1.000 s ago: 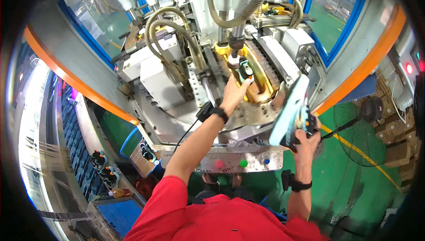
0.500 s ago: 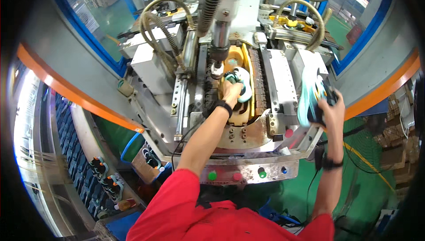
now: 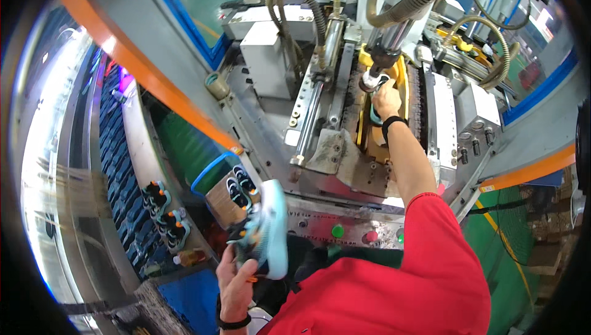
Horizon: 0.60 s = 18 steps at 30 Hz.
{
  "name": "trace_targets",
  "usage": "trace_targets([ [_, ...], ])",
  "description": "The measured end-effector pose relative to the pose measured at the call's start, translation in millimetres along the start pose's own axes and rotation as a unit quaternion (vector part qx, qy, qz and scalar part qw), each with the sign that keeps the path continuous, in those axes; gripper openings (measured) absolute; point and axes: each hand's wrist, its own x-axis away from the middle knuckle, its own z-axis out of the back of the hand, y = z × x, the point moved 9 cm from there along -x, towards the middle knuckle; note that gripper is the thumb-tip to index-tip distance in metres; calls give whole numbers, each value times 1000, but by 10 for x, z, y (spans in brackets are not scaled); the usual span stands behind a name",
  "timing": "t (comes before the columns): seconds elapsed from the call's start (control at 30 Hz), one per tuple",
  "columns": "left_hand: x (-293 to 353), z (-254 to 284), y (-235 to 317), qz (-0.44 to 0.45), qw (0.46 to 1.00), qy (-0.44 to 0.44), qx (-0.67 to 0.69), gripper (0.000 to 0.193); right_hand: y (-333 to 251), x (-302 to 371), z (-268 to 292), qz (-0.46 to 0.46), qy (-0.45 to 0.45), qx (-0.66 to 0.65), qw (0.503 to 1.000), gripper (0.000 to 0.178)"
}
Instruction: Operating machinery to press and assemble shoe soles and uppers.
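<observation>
My left hand (image 3: 236, 286), low at the left, is closed around the heel end of a sneaker (image 3: 271, 230). Its thick sole is pale blue and white; the dark upper has orange bits and faces left. My right arm stretches forward into the machine. There my right hand (image 3: 388, 100) is closed on a second shoe (image 3: 375, 115), mostly hidden by the fingers, with only a teal edge and some dark and white parts showing. That shoe lies in a yellow cradle (image 3: 403, 86), beneath and beside a metal press head (image 3: 385, 57).
A pair of dark shoes (image 3: 241, 186) sits in a blue-handled container at the left. More shoes (image 3: 172, 227) and a bottle (image 3: 189, 257) are on a ledge beside the conveyor (image 3: 126, 181). Coloured buttons (image 3: 337, 230) line the machine's front; an orange-edged frame (image 3: 154, 76) flanks it.
My left hand has come out of the machine to the lower left, holding a shoe. My right hand has moved from the right side into the cradle with a shoe. The view has turned left.
</observation>
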Motion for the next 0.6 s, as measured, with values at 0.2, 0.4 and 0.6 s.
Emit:
trace_targets([
  [0.2, 944, 1028, -529, -36, 966, 251, 50, 42, -647, 986, 653, 227, -66, -35, 971, 53],
  [0.4, 1454, 1030, -1414, -27, 929, 303, 211, 36, -657, 3669, 521, 429, -194, -229, 852, 12],
  [0.6, 2465, 1250, -1969, -17, 895, 381, 233, 42, -234, 4207, -491, 473, -290, -190, 810, 15],
])
